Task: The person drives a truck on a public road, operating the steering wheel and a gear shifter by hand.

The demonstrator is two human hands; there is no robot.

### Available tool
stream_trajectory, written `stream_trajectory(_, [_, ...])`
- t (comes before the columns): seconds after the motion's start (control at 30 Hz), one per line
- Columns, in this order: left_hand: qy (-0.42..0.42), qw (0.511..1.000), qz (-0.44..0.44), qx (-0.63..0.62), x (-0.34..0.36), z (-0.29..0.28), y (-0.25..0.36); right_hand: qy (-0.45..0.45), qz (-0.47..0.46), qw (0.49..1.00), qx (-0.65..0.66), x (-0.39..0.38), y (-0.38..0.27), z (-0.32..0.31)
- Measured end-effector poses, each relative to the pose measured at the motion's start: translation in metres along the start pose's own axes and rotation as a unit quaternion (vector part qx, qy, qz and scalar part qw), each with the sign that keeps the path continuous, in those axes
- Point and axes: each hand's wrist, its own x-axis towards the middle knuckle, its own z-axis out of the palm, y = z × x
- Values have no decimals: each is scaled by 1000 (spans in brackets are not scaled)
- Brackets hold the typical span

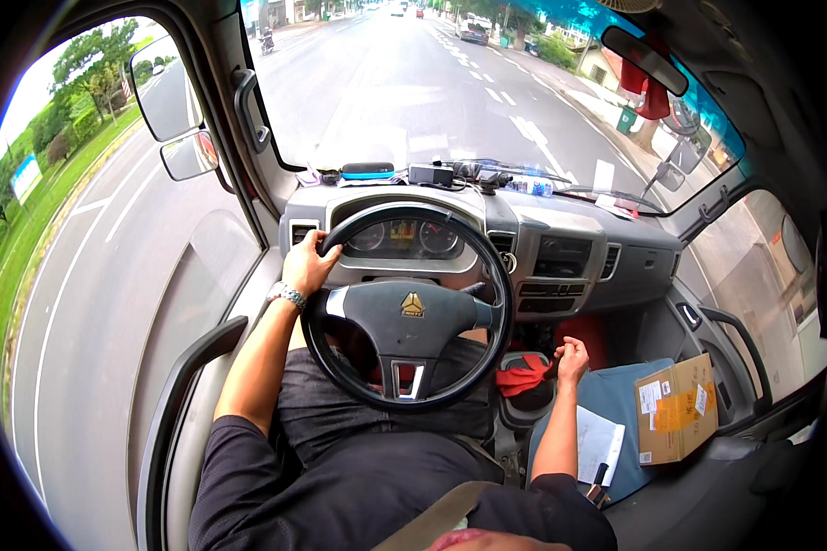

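My left hand (pixel 309 264) is wrapped round the upper left of the black steering wheel (pixel 503 317), with a metal watch (pixel 288 296) on that wrist. Over to the right of the wheel, my right hand (pixel 572 358) is held low with its fingers curled. It is right beside a red cloth (pixel 524 376) that lies over the dark base of the gear lever. What the right fingers close on, if anything, is hidden. Behind the wheel rim shows the instrument cluster (pixel 404 238).
A cardboard box (pixel 676 409) with orange tape and white papers (pixel 600 445) lie on the blue-grey passenger seat (pixel 602 390). Small items, including a blue-and-black case (pixel 368 172), line the dashboard. Ahead, the road (pixel 377 92) carries several vehicles, one a car (pixel 471 33) at the right.
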Motion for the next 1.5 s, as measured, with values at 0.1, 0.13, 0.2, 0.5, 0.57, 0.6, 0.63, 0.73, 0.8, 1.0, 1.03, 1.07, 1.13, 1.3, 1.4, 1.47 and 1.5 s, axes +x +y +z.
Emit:
stream_trajectory(0.1, [1,1000,1,2,-1,-3,3,4,3,1000,5,-1,-2,-1])
stream_trajectory(0.13, [4,1000,3,6,-1,-4,2,4,3,1000,6,-2,-4,-1])
stream_trajectory(0.2, [9,1000,7,14,1,-2,-4,0,5,1000,13,-4,-6,0])
stream_trajectory(0.5, [8,1000,10,7,-2,-6,2,8,-5,1000,28,-7,-4,-4])
stream_trajectory(0.57, [2,1000,5,18,-2,-12,5,6,6,1000,18,-5,-12,0])
stream_trajectory(0.6, [-1,1000,0,23,2,-15,5,4,11,1000,13,-4,-17,3])
stream_trajectory(0.63, [-1,1000,-2,19,1,-17,6,4,6,1000,23,-4,-15,4])
stream_trajectory(0.73, [17,1000,14,16,-8,-18,5,7,16,999,31,-13,-12,-5])
stream_trajectory(0.8, [19,1000,17,7,-7,-16,5,8,8,1000,23,-10,-11,-5])
stream_trajectory(1.0, [18,1000,20,15,13,-22,5,6,-28,1000,7,3,-18,10])
stream_trajectory(1.03, [9,1000,7,11,14,-21,5,5,-30,1000,2,3,-18,9])
stream_trajectory(1.07, [6,1000,4,13,13,-20,6,5,-33,999,-2,3,-17,8])
stream_trajectory(1.13, [0,1000,-2,17,7,-19,8,5,-29,1000,-7,0,-15,2])
stream_trajectory(1.3, [-4,1000,-2,27,-10,-17,7,3,-22,1000,5,-11,-17,-8])
stream_trajectory(1.4, [3,1000,1,12,-13,-20,12,16,-25,1000,-1,-13,-21,-12])
stream_trajectory(1.47, [-8,1000,-8,5,-12,-22,17,20,-17,1000,10,-11,-23,-12])
stream_trajectory(1.5, [-5,1000,-11,10,-11,-23,20,20,-18,999,17,-8,-24,-10])
